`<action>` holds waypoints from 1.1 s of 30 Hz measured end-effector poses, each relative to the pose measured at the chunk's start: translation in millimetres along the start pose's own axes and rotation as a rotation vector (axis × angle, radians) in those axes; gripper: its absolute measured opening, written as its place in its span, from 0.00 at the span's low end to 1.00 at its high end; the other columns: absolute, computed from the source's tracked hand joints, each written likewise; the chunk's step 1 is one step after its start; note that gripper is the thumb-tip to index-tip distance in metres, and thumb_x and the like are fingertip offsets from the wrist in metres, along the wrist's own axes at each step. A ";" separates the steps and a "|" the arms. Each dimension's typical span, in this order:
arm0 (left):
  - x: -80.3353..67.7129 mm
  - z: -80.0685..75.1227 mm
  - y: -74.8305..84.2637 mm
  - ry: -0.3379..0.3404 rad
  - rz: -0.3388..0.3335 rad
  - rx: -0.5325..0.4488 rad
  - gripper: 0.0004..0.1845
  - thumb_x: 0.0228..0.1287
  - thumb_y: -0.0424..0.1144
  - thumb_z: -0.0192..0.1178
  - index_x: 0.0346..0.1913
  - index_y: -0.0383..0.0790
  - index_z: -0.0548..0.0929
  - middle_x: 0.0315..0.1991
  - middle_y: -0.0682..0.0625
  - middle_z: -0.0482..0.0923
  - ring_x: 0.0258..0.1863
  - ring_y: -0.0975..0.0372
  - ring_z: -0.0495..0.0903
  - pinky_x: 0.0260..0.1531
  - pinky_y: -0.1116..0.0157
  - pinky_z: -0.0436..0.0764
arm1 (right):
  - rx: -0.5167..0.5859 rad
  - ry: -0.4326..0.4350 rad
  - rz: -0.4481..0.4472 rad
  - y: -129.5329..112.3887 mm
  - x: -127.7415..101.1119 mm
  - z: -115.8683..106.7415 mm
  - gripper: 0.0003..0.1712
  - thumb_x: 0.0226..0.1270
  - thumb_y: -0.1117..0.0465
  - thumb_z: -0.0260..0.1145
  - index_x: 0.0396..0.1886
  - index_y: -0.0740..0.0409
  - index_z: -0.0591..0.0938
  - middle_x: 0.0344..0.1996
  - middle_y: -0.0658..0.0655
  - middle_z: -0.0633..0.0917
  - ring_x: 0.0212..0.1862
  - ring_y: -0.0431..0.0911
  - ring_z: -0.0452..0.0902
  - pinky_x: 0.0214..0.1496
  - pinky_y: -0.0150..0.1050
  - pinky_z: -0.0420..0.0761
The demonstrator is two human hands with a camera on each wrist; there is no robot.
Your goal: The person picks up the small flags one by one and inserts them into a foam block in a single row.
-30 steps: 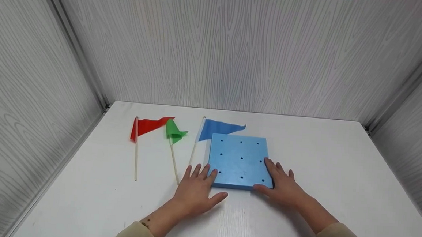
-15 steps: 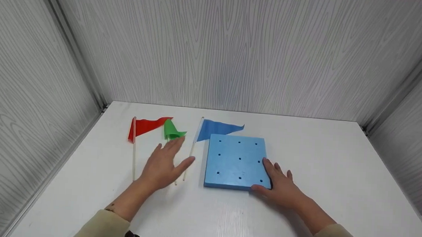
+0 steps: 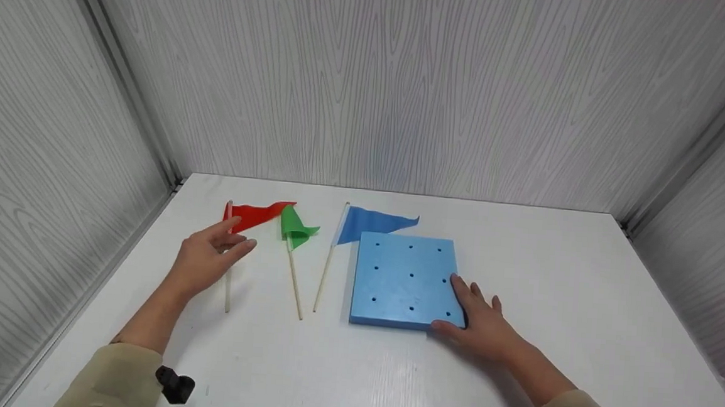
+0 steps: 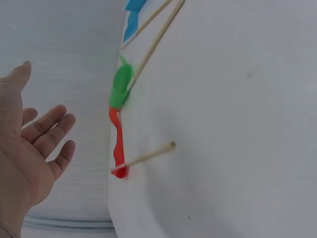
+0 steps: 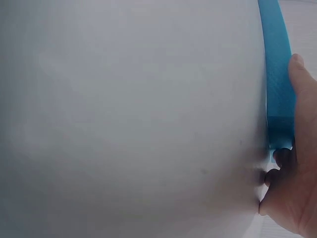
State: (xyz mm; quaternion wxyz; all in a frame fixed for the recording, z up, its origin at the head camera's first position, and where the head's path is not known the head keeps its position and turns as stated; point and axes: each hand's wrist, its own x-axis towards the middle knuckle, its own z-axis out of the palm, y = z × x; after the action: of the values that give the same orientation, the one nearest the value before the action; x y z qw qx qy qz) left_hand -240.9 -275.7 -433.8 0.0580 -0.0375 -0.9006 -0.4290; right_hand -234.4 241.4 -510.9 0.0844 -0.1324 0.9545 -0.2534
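Observation:
My left hand [image 3: 200,261] hovers over the stick of a red pennant flag [image 3: 258,215], fingers loosely bent and thumb apart. In the left wrist view no object lies between the fingers of that hand [image 4: 34,144]; the red flag's stick [image 4: 148,154] is off to its right. A light blue square board [image 3: 395,287] with rows of small holes lies flat on the table. Against its front right corner rests my right hand [image 3: 484,324], thumb along the front side and index finger along the right side. The right wrist view shows the thumb [image 5: 299,74] touching the board's side [image 5: 278,64].
Between the red flag and the board lie a green pennant flag [image 3: 295,228], its cloth folded over, and a blue pennant flag [image 3: 374,222]. The blue cloth reaches behind the board. Wood-grain panels [image 3: 369,90] wall the white table [image 3: 301,376] at the back and sides.
My left hand has left the board's front left corner and moved left, past the green flag, to above the red flag. The right hand has stayed at the board's corner.

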 end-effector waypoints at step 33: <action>-0.6 -5.0 -81.7 -0.272 -0.141 0.160 0.40 0.64 0.51 0.77 0.76 0.43 0.76 0.67 0.37 0.73 0.53 0.49 0.73 0.50 0.55 0.78 | 0.012 -0.008 0.011 0.9 0.5 1.1 0.69 0.63 0.18 0.63 0.89 0.50 0.47 0.84 0.62 0.55 0.85 0.64 0.40 0.80 0.68 0.31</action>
State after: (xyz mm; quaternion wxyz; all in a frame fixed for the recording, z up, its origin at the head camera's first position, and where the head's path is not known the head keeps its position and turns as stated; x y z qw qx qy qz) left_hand -249.4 -331.0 -493.5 -0.0917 -0.0272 -0.9318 -0.3501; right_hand -234.8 241.5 -512.3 0.0906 -0.1276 0.9533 -0.2582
